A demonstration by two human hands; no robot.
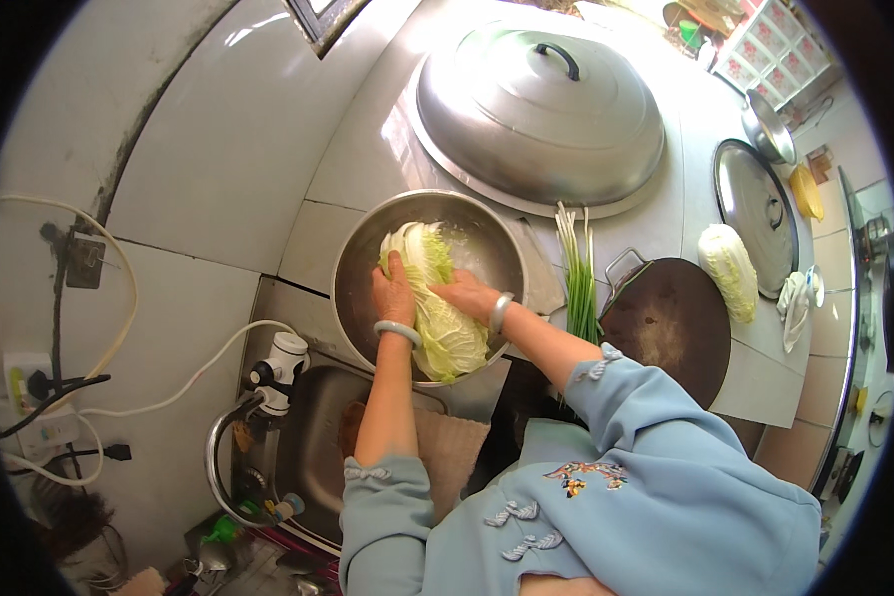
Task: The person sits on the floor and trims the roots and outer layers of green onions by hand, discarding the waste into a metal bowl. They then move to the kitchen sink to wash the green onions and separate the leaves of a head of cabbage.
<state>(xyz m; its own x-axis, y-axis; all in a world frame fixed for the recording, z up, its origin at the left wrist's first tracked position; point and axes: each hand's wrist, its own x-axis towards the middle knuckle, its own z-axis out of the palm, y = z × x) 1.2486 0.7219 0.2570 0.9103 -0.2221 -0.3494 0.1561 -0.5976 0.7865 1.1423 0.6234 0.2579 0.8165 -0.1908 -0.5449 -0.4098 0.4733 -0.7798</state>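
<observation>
Both of my hands hold a napa cabbage inside a large stainless steel basin. My left hand grips the cabbage's left side near its white stem end, thumb along the leaves. From the right, my right hand presses against the leaves, its fingertips partly hidden behind them. Some clear water seems to lie in the basin. The cabbage slants, its pale green leaf end towards me at the basin's near rim.
A big domed metal lid stands beyond the basin. To the right lie a cleaver, scallions, a round dark board and another napa cabbage. A sink with a curved faucet is at the near left.
</observation>
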